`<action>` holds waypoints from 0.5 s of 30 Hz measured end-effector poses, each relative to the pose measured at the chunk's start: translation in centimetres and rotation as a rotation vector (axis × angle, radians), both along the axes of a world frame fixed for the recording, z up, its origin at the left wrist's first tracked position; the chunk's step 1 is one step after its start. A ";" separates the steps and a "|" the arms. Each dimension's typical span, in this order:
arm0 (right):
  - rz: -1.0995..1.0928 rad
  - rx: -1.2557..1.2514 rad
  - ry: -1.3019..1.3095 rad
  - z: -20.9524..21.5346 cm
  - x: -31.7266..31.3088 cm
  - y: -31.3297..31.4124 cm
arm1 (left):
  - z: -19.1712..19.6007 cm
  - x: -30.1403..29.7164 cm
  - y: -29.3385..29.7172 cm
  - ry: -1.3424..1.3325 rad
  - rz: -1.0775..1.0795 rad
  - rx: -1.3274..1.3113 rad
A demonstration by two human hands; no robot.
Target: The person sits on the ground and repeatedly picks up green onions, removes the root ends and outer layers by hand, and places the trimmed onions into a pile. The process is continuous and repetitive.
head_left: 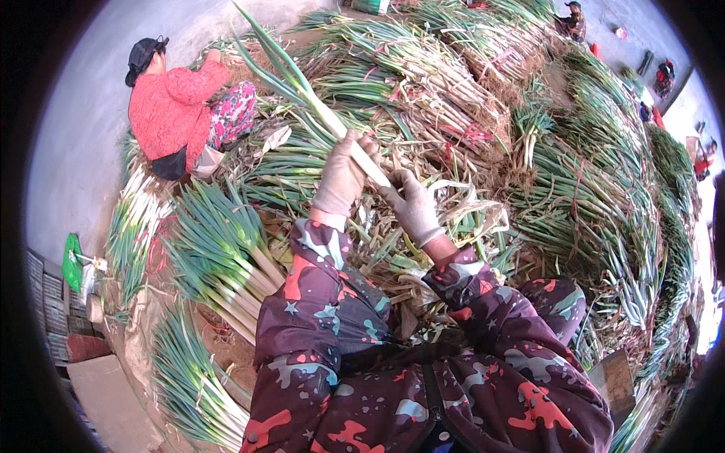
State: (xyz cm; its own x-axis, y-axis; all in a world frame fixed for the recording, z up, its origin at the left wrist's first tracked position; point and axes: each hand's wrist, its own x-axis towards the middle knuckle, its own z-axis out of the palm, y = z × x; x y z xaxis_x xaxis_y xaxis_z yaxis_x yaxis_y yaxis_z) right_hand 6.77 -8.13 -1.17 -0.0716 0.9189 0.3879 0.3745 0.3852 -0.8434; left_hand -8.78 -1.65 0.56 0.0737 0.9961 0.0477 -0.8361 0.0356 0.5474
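Observation:
A long green onion (323, 115) slants up and to the left in front of me, its green leaves at the far end and its white stalk nearer. My left hand (340, 180), in a pale glove, is wrapped round the white stalk. At the lower end of that stalk, the gloved fingers of my right hand (413, 205) are closed on it. Loose dry leaves and peelings (472, 210) lie below and beside my hands. To the left of my left forearm rests a pile of clean green onions (226, 257) with white stalks.
Large heaps of unpeeled green onions (430, 72) spread ahead and to the right, some bundles tied with red string. A person in a red jacket (177, 102) crouches at the far left. More clean onions (192, 377) lie at the lower left, near a flat board (113, 404).

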 end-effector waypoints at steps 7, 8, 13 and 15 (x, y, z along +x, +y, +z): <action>0.110 -0.347 0.290 -4.4 1.4 -0.4 | -1.8 -2.2 0.9 0.075 0.038 -0.049; 0.135 -0.411 0.340 -4.3 1.6 -0.2 | -1.2 -2.1 0.5 0.072 -0.014 -0.007; 0.539 -1.030 0.317 -3.1 2.9 0.7 | -0.4 -2.1 -0.1 0.075 -0.148 0.042; 0.933 -0.280 0.023 -5.0 4.6 2.0 | 0.0 -1.5 -0.2 0.053 -0.232 0.076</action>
